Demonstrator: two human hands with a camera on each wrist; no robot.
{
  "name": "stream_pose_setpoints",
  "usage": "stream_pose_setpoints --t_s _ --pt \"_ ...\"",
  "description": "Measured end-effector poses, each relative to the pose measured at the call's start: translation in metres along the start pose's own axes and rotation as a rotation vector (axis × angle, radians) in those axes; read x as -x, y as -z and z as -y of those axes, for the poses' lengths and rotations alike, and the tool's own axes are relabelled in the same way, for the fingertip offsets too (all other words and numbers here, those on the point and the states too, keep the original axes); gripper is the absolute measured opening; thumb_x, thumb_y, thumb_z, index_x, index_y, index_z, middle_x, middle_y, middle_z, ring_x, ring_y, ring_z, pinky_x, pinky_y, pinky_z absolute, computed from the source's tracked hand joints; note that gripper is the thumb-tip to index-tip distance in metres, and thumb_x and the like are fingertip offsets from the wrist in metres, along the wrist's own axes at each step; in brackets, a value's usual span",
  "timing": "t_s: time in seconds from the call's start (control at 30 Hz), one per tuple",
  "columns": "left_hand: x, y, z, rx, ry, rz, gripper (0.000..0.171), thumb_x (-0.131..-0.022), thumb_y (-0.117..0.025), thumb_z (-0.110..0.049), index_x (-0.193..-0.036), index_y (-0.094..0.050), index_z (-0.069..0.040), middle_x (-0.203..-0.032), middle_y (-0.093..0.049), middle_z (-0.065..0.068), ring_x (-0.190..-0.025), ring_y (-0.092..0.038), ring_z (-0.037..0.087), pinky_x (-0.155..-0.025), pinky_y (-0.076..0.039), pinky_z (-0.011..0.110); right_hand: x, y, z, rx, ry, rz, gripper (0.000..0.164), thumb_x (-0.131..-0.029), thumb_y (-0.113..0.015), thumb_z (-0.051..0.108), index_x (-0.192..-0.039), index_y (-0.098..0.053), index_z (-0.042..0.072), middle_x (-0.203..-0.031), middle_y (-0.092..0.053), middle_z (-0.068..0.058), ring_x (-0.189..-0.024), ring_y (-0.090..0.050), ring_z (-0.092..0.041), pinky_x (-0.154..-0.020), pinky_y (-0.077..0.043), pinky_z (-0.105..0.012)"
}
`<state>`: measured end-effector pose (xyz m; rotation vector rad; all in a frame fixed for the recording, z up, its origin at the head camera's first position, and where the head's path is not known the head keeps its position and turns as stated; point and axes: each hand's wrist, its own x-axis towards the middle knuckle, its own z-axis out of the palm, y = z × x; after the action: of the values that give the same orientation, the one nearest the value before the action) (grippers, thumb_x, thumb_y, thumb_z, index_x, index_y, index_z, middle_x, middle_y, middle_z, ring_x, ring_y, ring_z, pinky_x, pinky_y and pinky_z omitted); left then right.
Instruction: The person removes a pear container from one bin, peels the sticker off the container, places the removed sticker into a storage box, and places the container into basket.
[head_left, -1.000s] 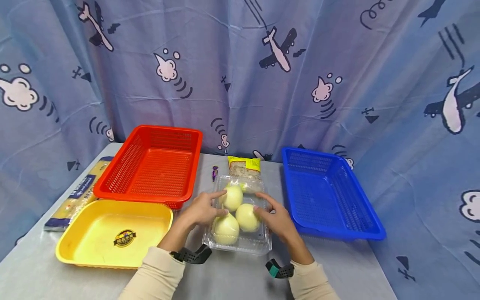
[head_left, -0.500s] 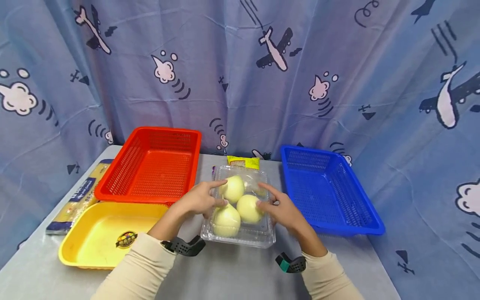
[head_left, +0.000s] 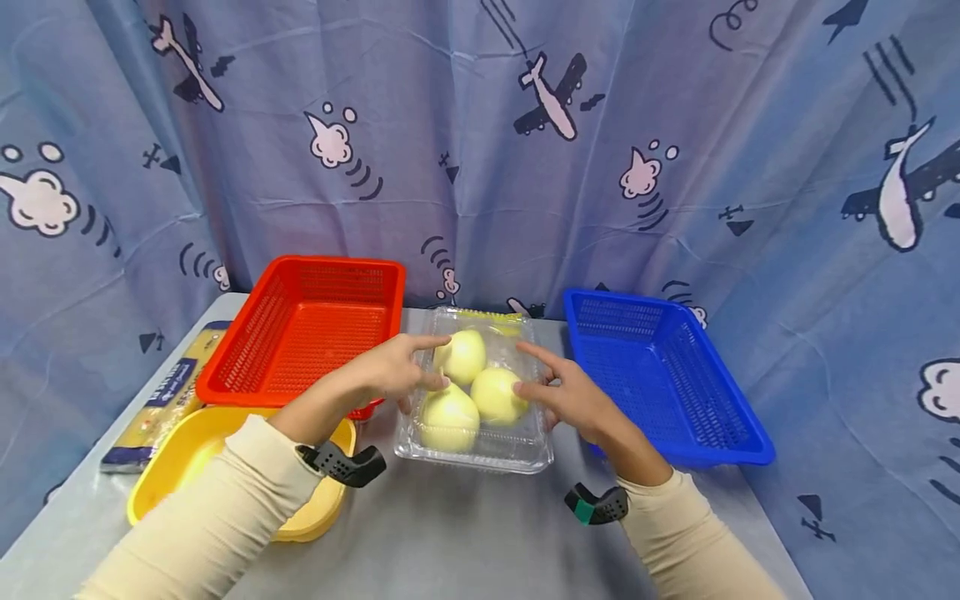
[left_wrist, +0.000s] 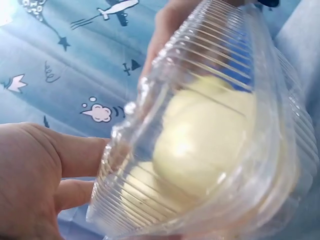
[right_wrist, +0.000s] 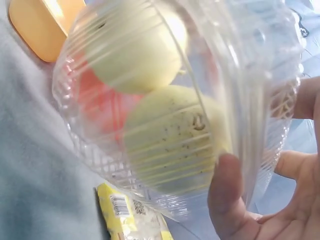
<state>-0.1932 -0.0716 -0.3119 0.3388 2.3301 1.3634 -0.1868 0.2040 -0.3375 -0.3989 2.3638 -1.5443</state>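
A clear plastic clamshell box (head_left: 480, 460) with 3 pale yellow-green pears is held up off the table in the middle of the head view. One pear (head_left: 461, 356) lies at the back, another (head_left: 499, 396) on the right, and the last (head_left: 450, 419) at the front left. My left hand (head_left: 397, 367) grips the box's left side, thumb and index finger over the lid's edge. On the opposite side my right hand (head_left: 573, 396) grips it likewise, with some fingers below. In the right wrist view, dark specks mark one pear (right_wrist: 172, 137).
A red basket (head_left: 300, 396) stands left, with a yellow basin (head_left: 341, 450) before it and a long printed packet (head_left: 161, 400) beside them. A blue basket (head_left: 738, 400) is on the right. Behind the box lies a yellow bag (right_wrist: 117, 207); a patterned curtain (head_left: 480, 167) hangs at the back.
Both hands have raised the box of pears and moved it slightly away from me. It now covers most of the yellow bag and hides the small purple-wrapped item.
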Motion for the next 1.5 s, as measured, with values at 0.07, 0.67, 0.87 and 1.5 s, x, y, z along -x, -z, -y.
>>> stream_pose_setpoints --t_s 0.07,0.67,0.87,1.5 --pt "0.001 0.006 -0.002 0.027 0.006 0.006 0.073 -0.085 -0.074 -0.008 -0.149 -0.041 -0.016 -0.097 -0.062 0.015 -0.041 -0.044 0.02 -0.043 -0.044 0.028 -0.003 -0.001 0.006 -0.009 -0.008 0.006 0.069 -0.09 -0.068 0.018 -0.151 -0.036 0.017 -0.09 -0.043 -0.017 -0.044 -0.046 -0.016 -0.045 -0.05 -0.034" --pt "0.021 0.062 -0.012 0.058 0.04 0.047 0.075 -0.087 -0.071 -0.005 -0.151 -0.035 -0.016 -0.081 -0.05 0.008 -0.049 -0.036 0.017 -0.053 -0.052 0.034 -0.025 -0.02 0.058 -0.019 -0.051 0.054 0.074 -0.087 -0.068 0.013 -0.151 -0.034 0.024 -0.086 -0.038 -0.011 -0.06 -0.045 -0.018 -0.051 -0.052 -0.034" --pt "0.03 0.081 -0.011 0.019 0.044 0.048 0.074 -0.088 -0.07 -0.007 -0.152 -0.034 -0.017 -0.079 -0.047 0.006 -0.053 -0.036 0.017 -0.056 -0.052 0.035 -0.034 -0.033 0.071 0.006 -0.052 0.057 0.074 -0.086 -0.068 0.014 -0.151 -0.034 0.027 -0.08 -0.039 -0.009 -0.049 -0.036 -0.015 -0.055 -0.053 -0.038" --pt "0.043 0.137 0.01 0.068 0.115 -0.004 0.072 -0.089 -0.066 -0.001 -0.152 -0.034 -0.017 -0.108 -0.051 0.019 -0.059 -0.042 0.022 -0.056 -0.05 0.031 -0.083 -0.074 0.102 0.122 -0.017 0.062 0.073 -0.084 -0.067 0.022 -0.15 -0.035 0.028 -0.153 -0.028 -0.001 -0.111 -0.05 -0.028 -0.062 -0.053 -0.042"
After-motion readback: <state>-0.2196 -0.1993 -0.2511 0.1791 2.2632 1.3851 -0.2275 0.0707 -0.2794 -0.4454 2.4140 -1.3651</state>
